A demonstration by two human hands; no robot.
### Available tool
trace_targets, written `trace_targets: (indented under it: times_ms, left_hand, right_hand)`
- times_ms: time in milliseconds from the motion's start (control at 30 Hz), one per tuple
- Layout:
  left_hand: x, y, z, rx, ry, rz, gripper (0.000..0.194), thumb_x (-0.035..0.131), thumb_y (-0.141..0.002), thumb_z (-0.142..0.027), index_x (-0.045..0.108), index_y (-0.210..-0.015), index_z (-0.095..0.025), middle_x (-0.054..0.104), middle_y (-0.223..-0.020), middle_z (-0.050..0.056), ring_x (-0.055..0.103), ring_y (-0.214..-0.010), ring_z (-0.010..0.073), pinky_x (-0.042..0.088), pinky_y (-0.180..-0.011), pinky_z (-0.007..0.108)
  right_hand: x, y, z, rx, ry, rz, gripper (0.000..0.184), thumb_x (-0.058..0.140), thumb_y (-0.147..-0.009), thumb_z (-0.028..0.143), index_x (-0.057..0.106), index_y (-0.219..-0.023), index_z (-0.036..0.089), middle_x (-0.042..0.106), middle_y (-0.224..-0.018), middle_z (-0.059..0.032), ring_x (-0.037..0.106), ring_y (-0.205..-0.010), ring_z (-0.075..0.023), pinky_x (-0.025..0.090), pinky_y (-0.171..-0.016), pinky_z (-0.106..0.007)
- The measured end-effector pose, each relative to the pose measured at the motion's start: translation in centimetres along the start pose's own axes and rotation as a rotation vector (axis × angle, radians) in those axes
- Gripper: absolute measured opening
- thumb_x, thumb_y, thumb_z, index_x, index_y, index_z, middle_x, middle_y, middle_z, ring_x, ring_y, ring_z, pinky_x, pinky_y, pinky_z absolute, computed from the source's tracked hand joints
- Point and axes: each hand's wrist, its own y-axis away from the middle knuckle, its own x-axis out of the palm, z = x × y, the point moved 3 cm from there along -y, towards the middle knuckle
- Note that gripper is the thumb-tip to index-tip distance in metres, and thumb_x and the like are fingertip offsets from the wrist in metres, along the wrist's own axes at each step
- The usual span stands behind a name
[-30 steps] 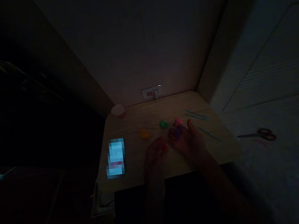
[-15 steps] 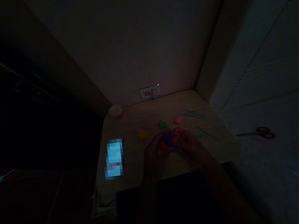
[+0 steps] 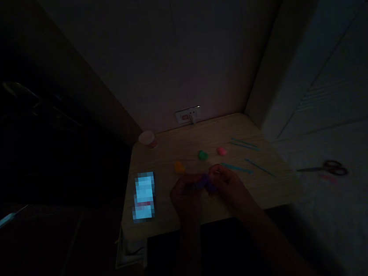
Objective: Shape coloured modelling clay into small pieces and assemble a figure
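Observation:
Both hands are closed around a lump of purple modelling clay (image 3: 206,182) above the near part of the small wooden table (image 3: 165,211). My left hand (image 3: 186,197) grips its left side, fingers bent. With fingertips pinched together, my right hand (image 3: 228,188) holds the right side of the same lump. Dim light hides the finer shape of the clay. Beyond the hands lie an orange lump (image 3: 179,167), a green lump (image 3: 202,155) and a pink lump (image 3: 221,151). A thick blue stick-like tool (image 3: 239,168) rests just past my right hand.
Thin blue sticks (image 3: 259,167) lie on the table's right side. At the left is a lit phone (image 3: 144,196), with a paper cup (image 3: 147,138) at the back corner. A socket (image 3: 188,115) with a plug is on the wall. Scissors (image 3: 330,168) lie to the right, off the table.
My hands have turned the purple lump and shifted slightly. A red spot seen beneath it before is now hidden. The blue tool beyond my right hand shows more fully.

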Motion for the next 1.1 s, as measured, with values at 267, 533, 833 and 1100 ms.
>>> trace_targets:
  times_ms: [267, 533, 833, 1100]
  left_hand:
    - [-0.5, -0.6, 0.8, -0.071, 0.018, 0.068, 0.025, 0.088, -0.072, -0.032, 0.076, -0.09, -0.021, 0.075, -0.088, 0.003, 0.07, -0.083, 0.0183, 0.055, -0.076, 0.028]
    - [0.2, 0.8, 0.1, -0.145, 0.197, 0.298, 0.047, 0.08, -0.081, -0.057, 0.081, -0.11, -0.02, 0.08, -0.114, 0.013, 0.073, -0.111, 0.0308, 0.056, -0.101, 0.042]
    - [0.2, 0.8, 0.7, -0.121, 0.051, 0.224, 0.026, 0.082, -0.084, -0.042, 0.083, -0.098, -0.02, 0.083, -0.105, 0.011, 0.077, -0.1, 0.0259, 0.061, -0.089, 0.035]
    - [0.8, 0.7, 1.5, -0.164, 0.119, 0.215, 0.035, 0.083, -0.083, -0.037, 0.079, -0.114, -0.022, 0.083, -0.108, 0.01, 0.078, -0.101, 0.0266, 0.061, -0.089, 0.037]
  right_hand:
    - [-0.4, 0.5, 1.1, -0.049, 0.188, 0.054, 0.035, 0.095, -0.065, 0.029, 0.079, -0.096, 0.026, 0.078, -0.09, -0.0017, 0.072, -0.08, -0.0172, 0.061, -0.067, -0.027]
    - [-0.9, 0.3, 1.4, -0.157, 0.418, -0.098, 0.019, 0.093, -0.068, 0.03, 0.084, -0.084, 0.026, 0.08, -0.078, -0.0018, 0.072, -0.07, -0.0191, 0.059, -0.067, -0.031]
    - [-0.7, 0.9, 2.4, -0.188, 0.377, -0.134, 0.015, 0.091, -0.07, 0.035, 0.08, -0.072, 0.024, 0.073, -0.061, -0.0005, 0.062, -0.052, -0.0148, 0.051, -0.049, -0.026]
    - [-1.2, 0.5, 1.3, -0.206, 0.296, -0.17, 0.014, 0.087, -0.074, 0.035, 0.079, -0.076, 0.024, 0.068, -0.056, 0.0019, 0.06, -0.049, -0.0143, 0.051, -0.049, -0.026]
